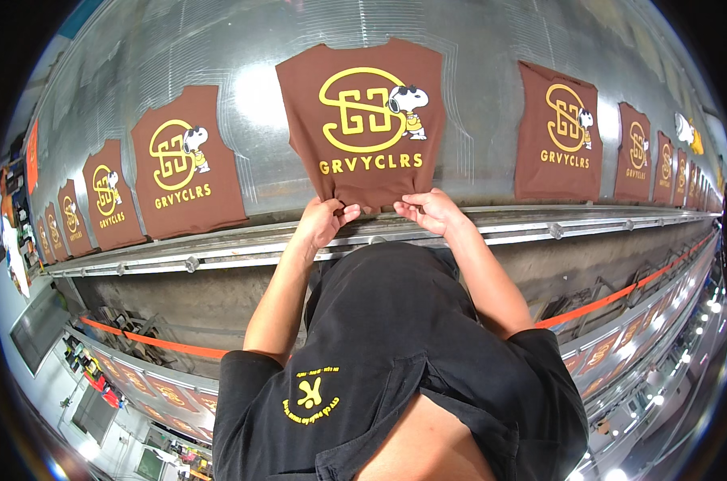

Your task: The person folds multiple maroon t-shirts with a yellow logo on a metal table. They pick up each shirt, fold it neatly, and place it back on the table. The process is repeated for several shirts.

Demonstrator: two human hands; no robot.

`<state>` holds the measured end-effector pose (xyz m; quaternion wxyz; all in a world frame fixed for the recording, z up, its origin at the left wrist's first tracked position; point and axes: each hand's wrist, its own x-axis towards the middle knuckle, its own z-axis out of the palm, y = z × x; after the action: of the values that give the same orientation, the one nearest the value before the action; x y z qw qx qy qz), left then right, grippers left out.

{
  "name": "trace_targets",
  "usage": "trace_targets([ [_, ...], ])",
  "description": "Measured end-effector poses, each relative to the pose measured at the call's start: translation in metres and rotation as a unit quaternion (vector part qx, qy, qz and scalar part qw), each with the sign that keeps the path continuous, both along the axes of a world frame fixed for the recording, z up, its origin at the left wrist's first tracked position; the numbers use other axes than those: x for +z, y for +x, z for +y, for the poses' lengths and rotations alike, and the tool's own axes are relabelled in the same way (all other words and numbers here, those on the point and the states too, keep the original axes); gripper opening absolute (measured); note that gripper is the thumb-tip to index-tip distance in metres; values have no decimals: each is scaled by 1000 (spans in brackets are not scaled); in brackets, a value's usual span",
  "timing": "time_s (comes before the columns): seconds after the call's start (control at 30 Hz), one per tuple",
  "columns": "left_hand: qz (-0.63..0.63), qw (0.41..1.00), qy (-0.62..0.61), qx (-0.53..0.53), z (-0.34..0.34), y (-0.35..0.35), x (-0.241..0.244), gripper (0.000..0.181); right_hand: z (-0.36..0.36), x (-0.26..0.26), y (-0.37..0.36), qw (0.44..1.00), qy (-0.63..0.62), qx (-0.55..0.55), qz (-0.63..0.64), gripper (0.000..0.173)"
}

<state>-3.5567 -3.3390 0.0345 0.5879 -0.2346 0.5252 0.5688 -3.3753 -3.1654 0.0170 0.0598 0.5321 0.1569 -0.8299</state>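
A brown fabric shirt panel [372, 108] with a yellow emblem, yellow lettering and a cartoon dog print lies on the grey metal printing table [484, 108] in front of me. My left hand [330, 219] pinches its lower left corner between thumb and fingers. At the lower right corner, my right hand [428, 211] grips the hem the same way. Between both hands the bottom edge is bunched in small folds, near the table's front edge. The upper part of the panel lies spread on the metal, its two shoulder points towards the far side.
Similar printed brown panels lie in a row to the left [186, 162] and right [559, 132]. A metal rail [496, 228] with small stops runs along the table's near edge. Behind me, beyond an orange bar [177, 346], another long table holds more brown panels.
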Motion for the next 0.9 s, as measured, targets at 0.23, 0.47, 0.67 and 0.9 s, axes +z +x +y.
trace_targets([
  [0.23,-57,997,8,-44,9,8,-14,27,-15,-8,-11,1000,-16,-2,16,25],
  [0.47,55,987,132,-71,26,6,-11,27,-9,35,-32,979,0,-70,191,21],
  [0.67,133,980,143,23,63,-4,53,35,-4,51,-53,972,36,-95,212,22],
  [0.9,296,911,288,14,142,-85,129,32,86,147,-134,906,124,-123,385,19],
])
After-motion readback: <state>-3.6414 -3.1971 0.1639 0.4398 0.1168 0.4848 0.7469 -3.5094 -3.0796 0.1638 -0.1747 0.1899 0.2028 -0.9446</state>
